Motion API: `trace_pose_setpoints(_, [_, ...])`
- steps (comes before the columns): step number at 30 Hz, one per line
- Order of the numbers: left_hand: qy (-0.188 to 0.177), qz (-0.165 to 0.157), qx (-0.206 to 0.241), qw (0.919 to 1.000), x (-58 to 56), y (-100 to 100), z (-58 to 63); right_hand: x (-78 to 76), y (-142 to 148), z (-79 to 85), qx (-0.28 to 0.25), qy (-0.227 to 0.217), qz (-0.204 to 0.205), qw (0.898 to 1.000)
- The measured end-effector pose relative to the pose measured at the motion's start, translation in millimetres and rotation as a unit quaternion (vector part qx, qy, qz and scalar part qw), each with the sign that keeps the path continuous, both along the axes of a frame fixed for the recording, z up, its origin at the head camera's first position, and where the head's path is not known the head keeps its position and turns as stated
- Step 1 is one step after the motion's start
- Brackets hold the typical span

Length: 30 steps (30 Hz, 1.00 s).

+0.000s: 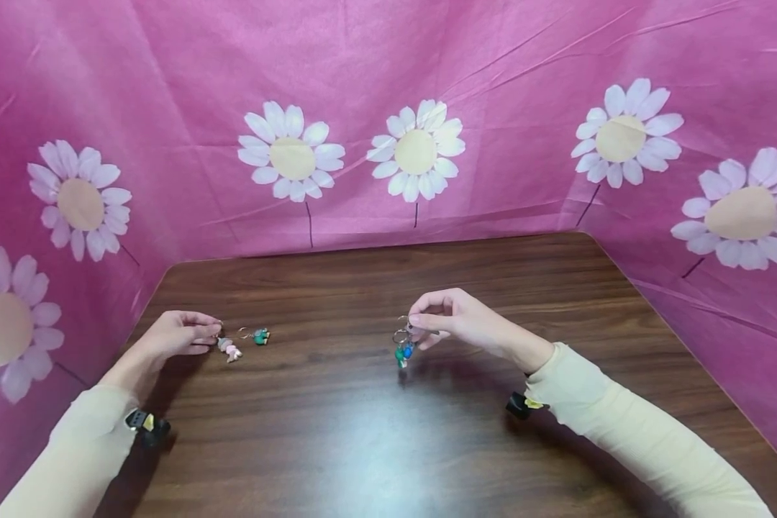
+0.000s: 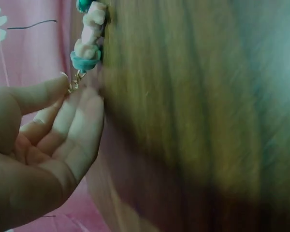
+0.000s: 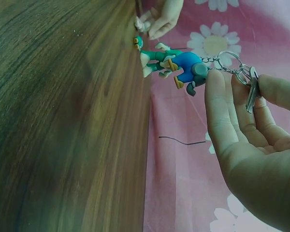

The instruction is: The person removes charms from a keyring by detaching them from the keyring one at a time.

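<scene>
My left hand point(image 1: 178, 332) pinches the gold-coloured ring end of a keychain point(image 2: 87, 41) between thumb and fingers. Its figurine is pink and cream with a teal hat, and it lies low at the tabletop. Just to the right of it, a green figurine keychain point(image 1: 262, 336) rests on the wood with its ring beside it. Over the middle of the table, my right hand point(image 1: 469, 324) holds up two keychains by their metal rings. From them hang a blue figurine point(image 3: 186, 66) with a grey head and a green figurine point(image 3: 152, 60). A small silver key point(image 3: 253, 91) sits at the fingers.
The brown wooden table point(image 1: 285, 446) has a pink cloth point(image 1: 492, 43) with white daisies around its back and sides. A small black device point(image 1: 147, 426) is worn at the left wrist, and another black device point(image 1: 520, 406) at the right.
</scene>
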<state>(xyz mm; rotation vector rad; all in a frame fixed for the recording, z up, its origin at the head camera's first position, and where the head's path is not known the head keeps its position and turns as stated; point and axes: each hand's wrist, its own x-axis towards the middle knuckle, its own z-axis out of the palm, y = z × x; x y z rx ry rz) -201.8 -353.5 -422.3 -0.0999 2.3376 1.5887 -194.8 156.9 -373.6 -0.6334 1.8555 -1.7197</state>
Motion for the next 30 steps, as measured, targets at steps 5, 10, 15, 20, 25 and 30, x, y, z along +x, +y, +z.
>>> trace_pose_setpoints(5, [0.029,0.006,-0.063,0.9976,-2.8,-1.7,-1.1,-0.2,-2.8,0.1,-0.002,-0.002,0.005,1.000])
trace_pose_setpoints(10, [0.041,0.005,-0.084,0.9956,1.1,0.6,-3.5,0.8,-3.0,-0.4,-0.001,-0.006,0.005,1.000])
trace_pose_setpoints(15, [0.052,0.005,-0.091,0.9945,1.9,3.8,-1.9,1.4,-3.5,1.7,-0.003,-0.004,0.004,1.000])
trace_pose_setpoints(20, [0.086,0.002,-0.157,0.9839,2.5,9.5,-0.1,1.3,-5.2,1.4,-0.007,-0.006,0.005,1.000])
trace_pose_setpoints(25, [0.191,-0.020,-0.267,0.9444,2.0,33.3,16.4,2.0,-5.5,1.3,-0.008,-0.003,0.002,1.000])
trace_pose_setpoints(30, [0.229,-0.076,-0.213,0.9469,10.7,87.1,40.0,3.2,-6.7,1.2,-0.003,0.011,0.001,1.000])
